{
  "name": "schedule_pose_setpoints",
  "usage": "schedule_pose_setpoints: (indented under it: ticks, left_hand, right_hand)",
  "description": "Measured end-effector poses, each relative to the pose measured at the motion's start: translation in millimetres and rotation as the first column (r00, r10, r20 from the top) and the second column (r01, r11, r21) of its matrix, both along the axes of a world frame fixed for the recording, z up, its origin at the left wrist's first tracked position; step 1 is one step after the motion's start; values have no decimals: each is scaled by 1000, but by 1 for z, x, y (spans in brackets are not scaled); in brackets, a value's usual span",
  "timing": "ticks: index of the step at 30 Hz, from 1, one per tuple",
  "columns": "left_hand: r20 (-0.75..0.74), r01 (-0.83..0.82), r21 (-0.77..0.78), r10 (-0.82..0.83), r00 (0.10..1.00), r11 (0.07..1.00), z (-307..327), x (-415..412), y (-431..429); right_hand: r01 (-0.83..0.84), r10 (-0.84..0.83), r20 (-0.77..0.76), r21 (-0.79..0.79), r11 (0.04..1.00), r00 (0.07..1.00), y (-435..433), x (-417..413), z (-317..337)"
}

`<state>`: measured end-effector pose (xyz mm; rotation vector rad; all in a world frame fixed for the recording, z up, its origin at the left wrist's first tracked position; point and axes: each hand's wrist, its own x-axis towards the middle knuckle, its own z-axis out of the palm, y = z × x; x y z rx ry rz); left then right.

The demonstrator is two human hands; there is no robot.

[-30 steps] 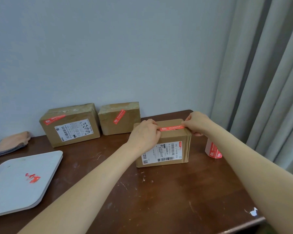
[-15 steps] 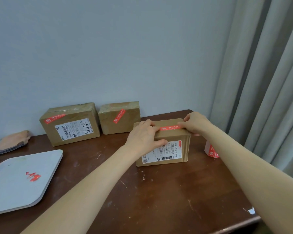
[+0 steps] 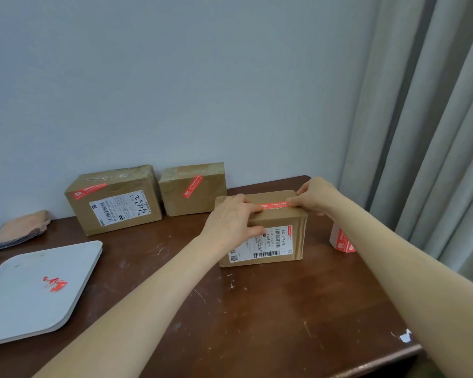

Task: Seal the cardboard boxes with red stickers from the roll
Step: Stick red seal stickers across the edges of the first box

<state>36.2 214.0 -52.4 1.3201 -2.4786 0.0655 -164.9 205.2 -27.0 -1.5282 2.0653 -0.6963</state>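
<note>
Right of centre, the red sticker point(image 3: 275, 205) is lying left-to-right on the box point(image 3: 279, 218), left hand point(image 3: 230, 222) clamping box and sticker end, right hand point(image 3: 317, 199) pinching the other end.

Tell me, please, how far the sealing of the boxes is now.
Done: the large box and the small box at the back are each stickered. In hand: the left hand grips the front box and the right hand holds one end of the red sticker laid along its top. Left: pressing that sticker down fully; no other unsealed box shows.
</note>
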Motion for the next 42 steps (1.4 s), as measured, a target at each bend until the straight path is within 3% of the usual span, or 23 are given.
schedule_pose_setpoints:
  ticks: [7, 10, 13, 17, 21, 25, 30, 36, 42]
  left_hand:
    - [-51, -16, 4, 16, 999, 1000, 3, 3, 2]
    - [-78, -22, -12, 21, 997, 1000, 1, 2, 1]
    - [16, -23, -66, 24, 1000, 998, -1, -2, -1]
    - [33, -43, 5, 43, 999, 999, 4, -4, -9]
    - [79, -44, -22, 46, 996, 999, 4, -5, -10]
    - [107, -35, -74, 43, 993, 997, -3, -5, -11]
    - [84, -48, -80, 55, 995, 996, -4, -7, -11]
    - [89, -60, -119, 71, 993, 991, -7, -8, -10]
    - [103, -64, -155, 80, 991, 986, -11, -10, -9]
  right_hand:
    - [15, -19, 114, 34, 999, 993, 1, -3, 3]
    - [-1, 1, 94, -1, 1000, 996, 2, -2, 0]
    - [13, -9, 59, -64, 998, 998, 3, 2, -10]
    - [27, -25, 20, -101, 995, 999, -1, 5, -12]
    - [-42, 23, -147, -123, 992, 989, 2, 7, -8]
    - [-219, 168, -317, -132, 967, 933, 14, 8, -8]
    - [-293, 278, -414, 29, 956, 867, 33, 2, -8]
    - [-245, 163, -602, -56, 968, 782, 40, 8, -12]
    - [-198, 103, -613, -89, 976, 783, 40, 16, -16]
